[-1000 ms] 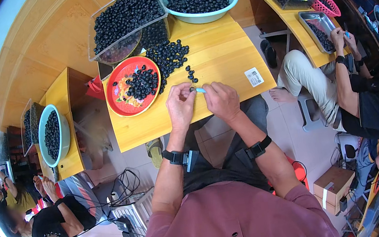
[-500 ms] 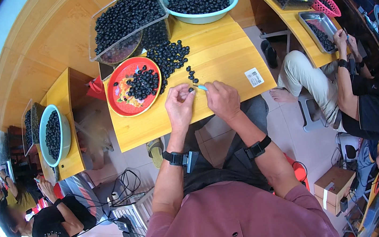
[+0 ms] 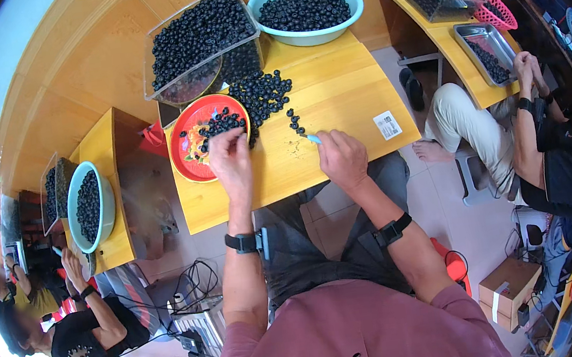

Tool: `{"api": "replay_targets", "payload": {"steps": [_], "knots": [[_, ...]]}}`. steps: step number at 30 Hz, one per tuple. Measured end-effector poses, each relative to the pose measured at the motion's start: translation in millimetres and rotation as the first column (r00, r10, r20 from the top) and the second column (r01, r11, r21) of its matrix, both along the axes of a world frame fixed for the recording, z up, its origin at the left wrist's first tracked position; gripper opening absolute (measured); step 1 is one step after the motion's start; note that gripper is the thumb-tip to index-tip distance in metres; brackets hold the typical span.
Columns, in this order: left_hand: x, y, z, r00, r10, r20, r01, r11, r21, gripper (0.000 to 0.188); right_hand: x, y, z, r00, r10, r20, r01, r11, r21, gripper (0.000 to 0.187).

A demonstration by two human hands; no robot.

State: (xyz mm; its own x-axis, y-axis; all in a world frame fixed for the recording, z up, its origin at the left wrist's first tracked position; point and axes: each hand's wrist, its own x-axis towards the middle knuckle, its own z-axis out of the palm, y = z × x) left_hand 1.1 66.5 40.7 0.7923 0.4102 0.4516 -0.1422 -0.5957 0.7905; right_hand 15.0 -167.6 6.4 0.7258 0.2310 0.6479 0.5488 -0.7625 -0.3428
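A red round tray (image 3: 188, 167) with a flower pattern lies on the yellow wooden table (image 3: 346, 85), holding a heap of small dark round bead-like pieces (image 3: 223, 122). Over the tray's right rim is my left hand (image 3: 232, 160), its fingers pointing down at the pieces. Those fingers are blurred, so whether they grip anything is unclear. My right hand (image 3: 343, 157) is closed around a small tool with a light blue handle (image 3: 315, 138). Its tip points left, near several loose dark pieces (image 3: 295, 122) on the tabletop. A larger loose pile (image 3: 263, 95) spreads beside the tray.
Behind the tray stand a clear plastic bin (image 3: 251, 40) and a pale blue basin (image 3: 309, 38), both full of dark pieces. A white label (image 3: 386, 125) is stuck on the table's right. Co-workers sit at tables left and right. Cables (image 3: 195, 282) tangle on the floor at left.
My left hand has moved left from the tool's tip to the red tray; the dark piece it held no longer shows. My right hand stays nearly in place with the tool.
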Motion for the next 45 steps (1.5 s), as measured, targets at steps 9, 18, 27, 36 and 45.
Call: {"api": "replay_targets", "payload": {"steps": [9, 18, 27, 36, 45], "knots": [[15, -37, 0, 0.941, -0.322, -0.102, 0.336, 0.864, 0.376, 0.026, -3, -1, 6, 0.999, -0.017, 0.044, 0.015, 0.999, 0.047, 0.011], [15, -59, -16, 0.945, -0.269, -0.187, 0.324, 0.848, 0.419, 0.018, -3, -1, -1, 0.999, -0.010, 0.053, 0.007, 0.998, 0.054, 0.013], [16, -58, -23, 0.943, -0.288, -0.167, 0.332, 0.854, 0.400, 0.022, -2, -1, 1, 0.999, -0.001, 0.033, -0.001, 0.999, 0.049, 0.012], [0, -67, -35, 0.944, -0.292, -0.151, 0.201, 0.875, -0.439, 0.014, -3, -2, 1, 1.000, -0.010, -0.001, 0.010, 1.000, 0.027, 0.011], [-2, -68, -43, 0.954, -0.295, -0.057, 0.275, 0.933, -0.233, 0.020, -2, 0, 2, 1.000, 0.009, 0.004, -0.009, 1.000, 0.022, 0.010]]}}
